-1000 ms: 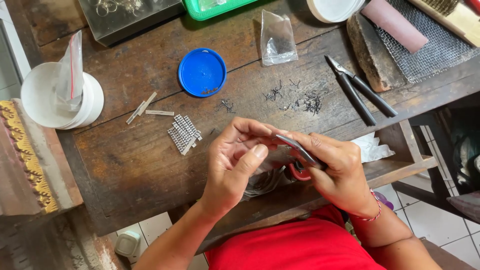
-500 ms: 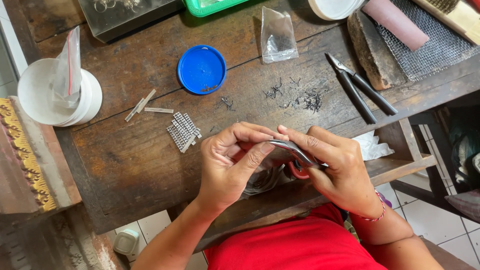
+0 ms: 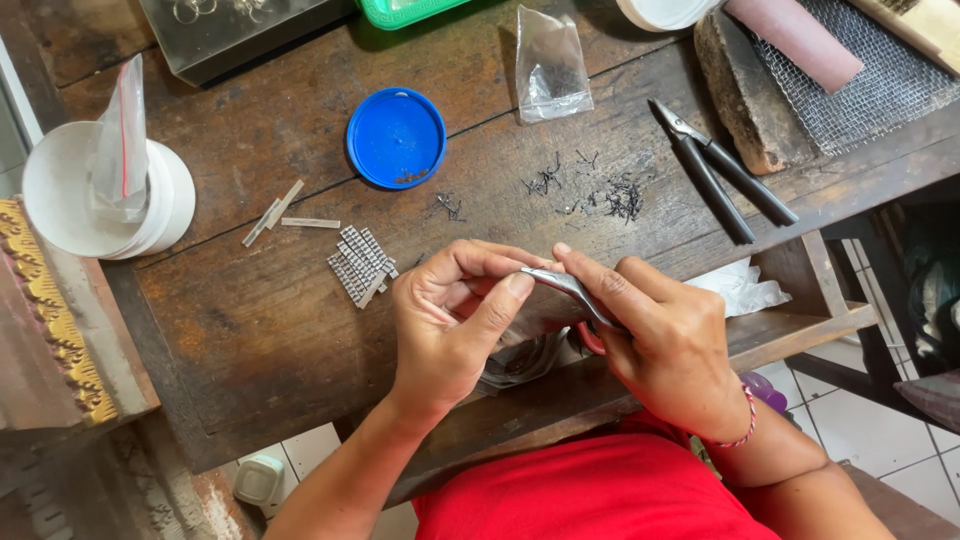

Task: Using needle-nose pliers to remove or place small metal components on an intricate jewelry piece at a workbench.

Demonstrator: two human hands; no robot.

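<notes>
My right hand (image 3: 668, 340) grips small metal pliers (image 3: 568, 287) with red handles, their tip pointing left. My left hand (image 3: 452, 325) has its fingers curled, thumb and fingertips pinched right at the pliers' tip; whatever small piece sits between them is too small to make out. Both hands hover over the near edge of a worn wooden workbench (image 3: 250, 330). A cluster of small silver strips (image 3: 361, 264) lies just left of my left hand, and loose silver bars (image 3: 275, 212) lie beyond it.
A blue lid (image 3: 396, 137) and dark wire scraps (image 3: 600, 195) lie behind the hands. Black-handled cutters (image 3: 722, 180) rest at right by a block and wire mesh (image 3: 870, 80). A white bowl with a plastic bag (image 3: 105, 185) stands far left; a small clear bag (image 3: 552, 65) at top.
My hands have stayed in place; the left fingers shifted slightly around the pliers' tip. The view drifted a little.
</notes>
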